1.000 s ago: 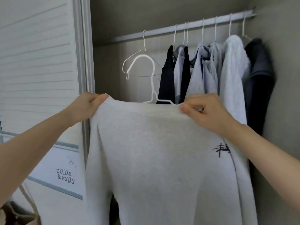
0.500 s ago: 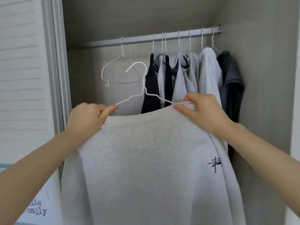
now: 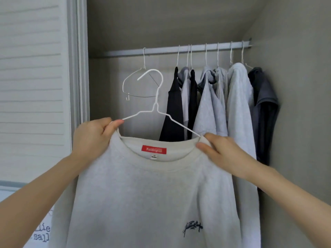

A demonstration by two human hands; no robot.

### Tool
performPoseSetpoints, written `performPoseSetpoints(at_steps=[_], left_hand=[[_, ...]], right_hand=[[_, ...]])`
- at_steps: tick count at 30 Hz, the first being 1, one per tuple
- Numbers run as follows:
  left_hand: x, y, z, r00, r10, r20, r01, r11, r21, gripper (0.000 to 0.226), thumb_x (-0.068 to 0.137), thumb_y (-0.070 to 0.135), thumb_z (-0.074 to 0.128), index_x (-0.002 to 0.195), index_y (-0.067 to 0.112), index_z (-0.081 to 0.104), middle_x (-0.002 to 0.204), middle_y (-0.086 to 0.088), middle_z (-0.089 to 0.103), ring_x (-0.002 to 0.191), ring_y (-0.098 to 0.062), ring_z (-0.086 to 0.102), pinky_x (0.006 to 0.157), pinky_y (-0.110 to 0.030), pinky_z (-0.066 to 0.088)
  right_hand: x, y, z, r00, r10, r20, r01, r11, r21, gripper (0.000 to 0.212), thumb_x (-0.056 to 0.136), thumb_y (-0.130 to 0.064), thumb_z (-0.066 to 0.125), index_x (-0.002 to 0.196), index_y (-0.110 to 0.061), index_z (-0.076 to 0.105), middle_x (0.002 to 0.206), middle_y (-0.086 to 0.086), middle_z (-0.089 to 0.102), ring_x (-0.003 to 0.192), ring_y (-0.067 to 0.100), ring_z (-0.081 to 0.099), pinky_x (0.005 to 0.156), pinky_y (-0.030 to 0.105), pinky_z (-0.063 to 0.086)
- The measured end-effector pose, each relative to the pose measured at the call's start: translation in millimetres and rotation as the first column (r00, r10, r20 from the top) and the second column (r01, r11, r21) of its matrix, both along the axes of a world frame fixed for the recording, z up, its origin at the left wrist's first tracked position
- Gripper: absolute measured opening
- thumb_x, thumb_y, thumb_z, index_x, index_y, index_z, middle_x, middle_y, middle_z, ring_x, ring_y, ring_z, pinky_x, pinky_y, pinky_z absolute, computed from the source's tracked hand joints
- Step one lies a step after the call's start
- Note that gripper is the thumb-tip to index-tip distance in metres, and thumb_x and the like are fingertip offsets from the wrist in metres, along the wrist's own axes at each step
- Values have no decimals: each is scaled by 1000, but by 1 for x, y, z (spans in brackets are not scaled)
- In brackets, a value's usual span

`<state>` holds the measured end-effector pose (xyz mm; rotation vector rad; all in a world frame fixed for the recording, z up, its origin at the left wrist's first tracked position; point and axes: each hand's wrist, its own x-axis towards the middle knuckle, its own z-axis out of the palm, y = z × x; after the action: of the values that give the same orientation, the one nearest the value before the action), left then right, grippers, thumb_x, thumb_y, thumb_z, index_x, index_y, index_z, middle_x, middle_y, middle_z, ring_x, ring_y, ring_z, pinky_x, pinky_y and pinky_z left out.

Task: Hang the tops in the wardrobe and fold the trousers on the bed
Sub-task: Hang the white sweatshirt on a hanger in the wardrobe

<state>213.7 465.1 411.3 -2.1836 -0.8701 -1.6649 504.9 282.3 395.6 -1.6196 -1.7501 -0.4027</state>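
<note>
The grey sweatshirt is now showing its neckline and red label, at six o'clock below the rail. Left hand is pinching collar and white wire hanger; right hand is gripping the collar, so seating is nearing completion.

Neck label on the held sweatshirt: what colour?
Red neck label with pale lettering, head view.

Sweatshirt hem cut off; hanger arms hidden inside.
</note>
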Motion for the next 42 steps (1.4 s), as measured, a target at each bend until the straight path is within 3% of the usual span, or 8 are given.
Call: performPoseSetpoints(at_steps=[5,11,15,19,26,30,33,42], left_hand=[[0,17,6,981,-192,38,196,966,-168,47,95,45,48,63,10,48,54,-2,46,55,-20,44,55,-33,36],[43,37,32,934,-321,159,358,831,-426,43,99,41,47,89,4,67,90,-6,65,85,-21,60,78,-34,44],[71,21,50,868,-426,255,490,656,-573,43,102,36,43,139,15,50,135,-1,52,120,-16,49,96,-26,35],[73,7,54,689,-614,386,675,349,-649,49,99,48,45,143,29,44,139,12,50,123,-10,47,94,-30,38],[55,-38,63,483,-745,461,789,142,-597,55,84,67,45,124,33,61,123,5,67,114,-11,61,100,-39,48],[56,-48,55,692,-699,179,635,472,-611,91,74,41,79,146,40,23,127,21,54,108,-2,59,78,-17,49],[61,-27,42,880,-475,0,394,729,-560,102,83,23,73,149,39,-3,113,13,46,86,-2,56,58,-11,43],[57,67,38,961,-274,38,264,867,-424,60,90,17,62,139,26,29,113,1,58,94,-19,62,81,-30,53]], right_hand=[[-26,-21,22,713,293,-636,-412,910,-42,45,96,-40,44,88,-6,73,92,4,75,88,15,70,84,29,51],[-57,-38,61,364,356,-861,-310,918,248,33,89,-34,61,84,-5,76,88,12,75,79,21,72,75,30,58],[-82,-17,88,295,384,-875,-295,907,299,34,93,-31,58,102,0,68,89,12,70,85,26,67,90,40,50],[-108,16,114,293,436,-851,-308,886,347,32,99,-27,51,109,2,62,88,12,67,77,24,66,73,33,55],[-133,75,161,444,430,-787,-230,903,363,18,98,-18,51,107,-3,51,81,10,54,69,21,57,64,31,48],[-132,109,175,495,388,-777,-175,921,348,13,99,-18,47,87,-14,45,77,4,49,67,15,52,65,29,46],[-126,130,186,515,406,-755,-167,911,376,14,99,-19,45,111,-10,48,76,3,46,65,14,48,59,26,42],[-101,221,222,688,319,-651,-78,926,370,13,99,-17,40,108,-9,45,98,12,50,95,25,54,85,32,45]])
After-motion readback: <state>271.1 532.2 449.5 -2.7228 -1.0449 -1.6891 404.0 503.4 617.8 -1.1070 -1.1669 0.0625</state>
